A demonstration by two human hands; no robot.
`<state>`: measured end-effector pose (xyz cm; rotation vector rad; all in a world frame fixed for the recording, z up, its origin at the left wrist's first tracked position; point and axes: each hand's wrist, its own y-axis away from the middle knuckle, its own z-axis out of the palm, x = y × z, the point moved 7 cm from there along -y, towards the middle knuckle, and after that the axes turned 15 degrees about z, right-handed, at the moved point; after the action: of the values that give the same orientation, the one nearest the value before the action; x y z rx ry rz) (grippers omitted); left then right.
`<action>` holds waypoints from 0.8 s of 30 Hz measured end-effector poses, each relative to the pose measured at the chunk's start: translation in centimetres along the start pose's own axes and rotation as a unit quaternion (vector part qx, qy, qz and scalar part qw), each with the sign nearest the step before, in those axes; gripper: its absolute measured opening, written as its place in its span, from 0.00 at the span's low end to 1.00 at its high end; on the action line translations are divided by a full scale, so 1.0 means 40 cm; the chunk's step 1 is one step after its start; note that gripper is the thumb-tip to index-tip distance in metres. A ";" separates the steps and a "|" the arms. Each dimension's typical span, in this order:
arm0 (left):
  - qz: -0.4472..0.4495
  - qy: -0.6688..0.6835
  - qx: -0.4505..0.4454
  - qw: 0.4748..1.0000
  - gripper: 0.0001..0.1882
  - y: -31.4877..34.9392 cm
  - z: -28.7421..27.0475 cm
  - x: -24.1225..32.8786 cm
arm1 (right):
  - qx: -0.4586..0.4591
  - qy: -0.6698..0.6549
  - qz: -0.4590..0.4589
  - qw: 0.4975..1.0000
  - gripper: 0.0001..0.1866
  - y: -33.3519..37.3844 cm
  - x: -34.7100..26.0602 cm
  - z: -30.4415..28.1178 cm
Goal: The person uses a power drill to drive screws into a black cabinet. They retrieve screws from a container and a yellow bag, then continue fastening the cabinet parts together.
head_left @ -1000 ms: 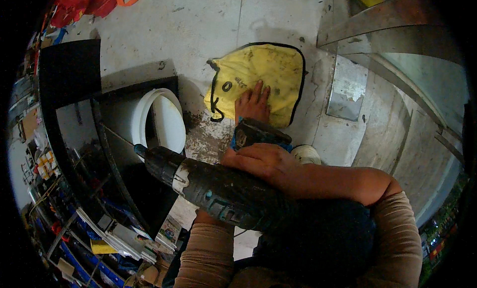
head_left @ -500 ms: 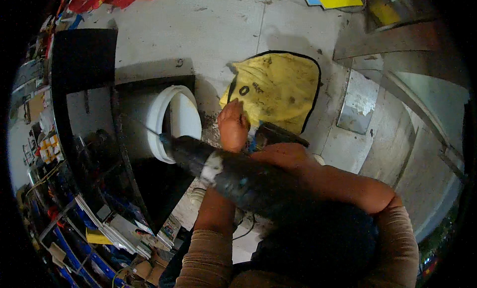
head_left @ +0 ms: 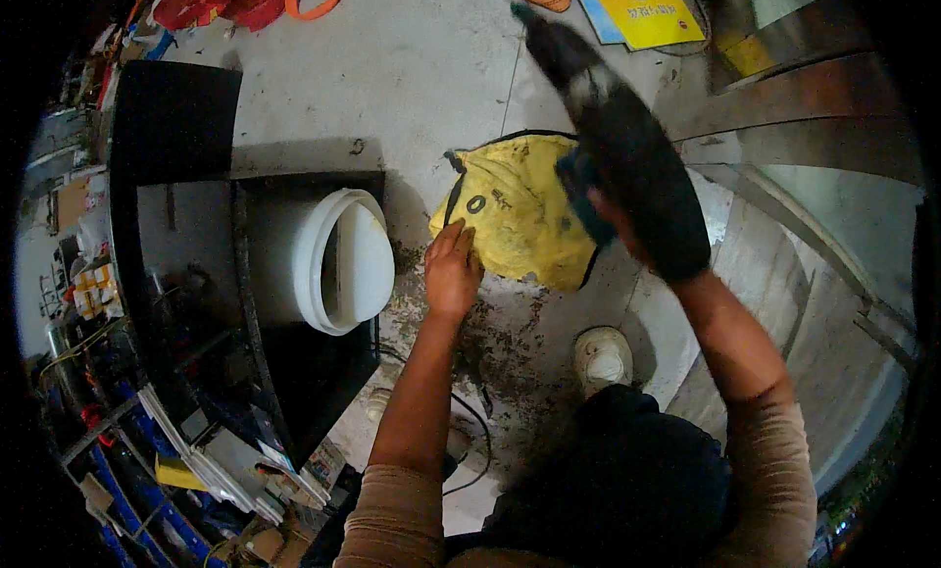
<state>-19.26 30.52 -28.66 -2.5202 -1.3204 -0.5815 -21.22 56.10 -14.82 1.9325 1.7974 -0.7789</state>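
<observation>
Your left hand [head_left: 453,279] is the nearer one to the yellow cloth [head_left: 515,215], which lies on the floor [head_left: 412,88] ahead of you. The fingertips touch its near left edge, so most of the cloth spreads away to their right and slightly forward. Those fingers are bent and close together; from above you cannot tell whether they pinch the fabric or only rest on it.

Your right hand [head_left: 627,231] has its fingers wrapped round the drill [head_left: 642,161], its body hiding much of them. The drill's long axis slants from your right forearm forward and to the left, the narrow tip pointing away from you, and in this view its body covers part of the cloth's right side.

The cloth is soft and rumpled, roughly square, bordered in black and smudged with dark stains. The drill is dark, hard and tapered, with a pale scuffed band. To your left, a smooth white plastic bucket [head_left: 312,264] with a round rim sits in a flat-sided black frame [head_left: 176,117]. The pale floor is gritty with dark dirt near your shoe [head_left: 602,360].
</observation>
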 end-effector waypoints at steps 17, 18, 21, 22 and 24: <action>-0.032 0.068 0.049 0.996 0.21 -0.014 -0.010 -0.061 | 0.196 -0.180 0.076 0.961 0.26 -0.312 0.322 0.124; -0.042 0.060 0.062 0.995 0.21 -0.022 -0.012 -0.069 | 0.205 -0.182 0.067 0.959 0.28 -0.309 0.328 0.119; -0.031 0.032 0.096 0.994 0.21 -0.088 -0.030 -0.069 | 0.119 -0.232 0.202 0.944 0.25 -0.324 0.393 0.156; -0.057 0.031 0.075 0.995 0.21 -0.108 -0.028 -0.067 | 0.093 -0.250 0.245 0.932 0.25 -0.329 0.412 0.169; -0.108 0.030 0.034 0.993 0.21 -0.141 -0.015 -0.057 | 0.042 -0.284 0.329 0.900 0.24 -0.317 0.456 0.182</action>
<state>-25.22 31.81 -29.02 -2.3030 -1.5752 -0.6396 -34.30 67.03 -30.80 1.9062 0.7111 -1.0236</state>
